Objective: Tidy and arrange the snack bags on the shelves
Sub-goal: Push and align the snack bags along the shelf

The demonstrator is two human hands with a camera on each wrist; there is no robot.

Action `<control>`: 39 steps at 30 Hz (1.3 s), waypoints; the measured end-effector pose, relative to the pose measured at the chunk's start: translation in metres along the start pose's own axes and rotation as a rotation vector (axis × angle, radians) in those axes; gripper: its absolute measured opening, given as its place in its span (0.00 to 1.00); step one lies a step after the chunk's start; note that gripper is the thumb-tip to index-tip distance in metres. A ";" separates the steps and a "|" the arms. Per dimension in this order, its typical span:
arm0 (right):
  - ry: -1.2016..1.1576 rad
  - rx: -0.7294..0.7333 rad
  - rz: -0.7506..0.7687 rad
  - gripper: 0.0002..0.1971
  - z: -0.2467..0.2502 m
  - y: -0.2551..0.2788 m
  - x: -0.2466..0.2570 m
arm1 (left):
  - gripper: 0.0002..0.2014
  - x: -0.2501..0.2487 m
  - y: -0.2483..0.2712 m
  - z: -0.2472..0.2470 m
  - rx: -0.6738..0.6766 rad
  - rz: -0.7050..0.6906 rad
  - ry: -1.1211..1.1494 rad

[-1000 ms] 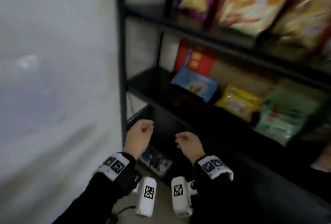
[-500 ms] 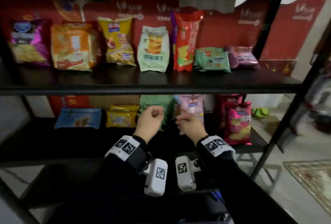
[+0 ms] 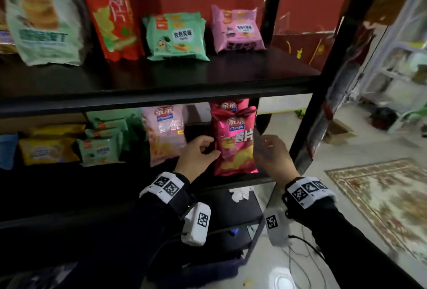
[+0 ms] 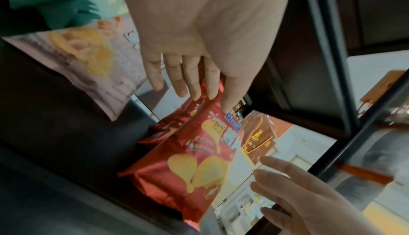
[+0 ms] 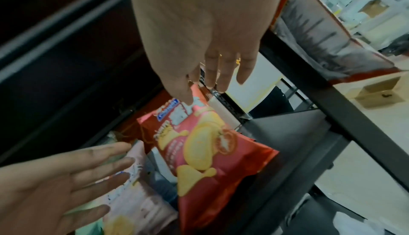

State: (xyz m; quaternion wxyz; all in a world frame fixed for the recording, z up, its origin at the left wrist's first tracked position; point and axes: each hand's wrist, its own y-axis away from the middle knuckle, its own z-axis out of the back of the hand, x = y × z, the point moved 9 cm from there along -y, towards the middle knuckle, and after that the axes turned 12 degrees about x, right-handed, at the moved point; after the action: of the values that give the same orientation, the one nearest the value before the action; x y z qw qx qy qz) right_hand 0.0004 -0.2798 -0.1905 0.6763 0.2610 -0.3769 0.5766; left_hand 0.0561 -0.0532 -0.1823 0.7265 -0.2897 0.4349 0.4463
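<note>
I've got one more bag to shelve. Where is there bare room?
The upper shelf is bare right of the pink bag, up to the post. Its front strip is clear too. The lower shelf is crowded around the red chip bag.

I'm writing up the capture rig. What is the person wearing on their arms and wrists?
Both hands are bare: left hand, right hand. Black long sleeves reach the wrists. Each wrist wears a white band printed with black square markers, and under it a white camera unit bearing another marker, with thin cables trailing down.
</note>
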 end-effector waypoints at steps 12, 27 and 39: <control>-0.409 0.372 -0.002 0.36 -0.074 -0.025 -0.035 | 0.51 0.068 -0.027 -0.073 0.218 0.220 0.103; -0.683 0.414 -0.041 0.24 -0.087 -0.014 -0.010 | 0.45 0.059 -0.023 -0.061 0.194 0.075 0.263; -0.663 0.432 -0.011 0.24 -0.092 -0.011 -0.004 | 0.36 0.033 -0.027 -0.041 0.203 0.040 0.470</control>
State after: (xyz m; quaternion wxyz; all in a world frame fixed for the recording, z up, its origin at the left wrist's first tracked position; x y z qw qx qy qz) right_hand 0.0301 -0.2115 -0.2460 0.4504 0.5712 -0.4434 0.5237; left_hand 0.0726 -0.0853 -0.2300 0.6217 -0.3024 0.6400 0.3352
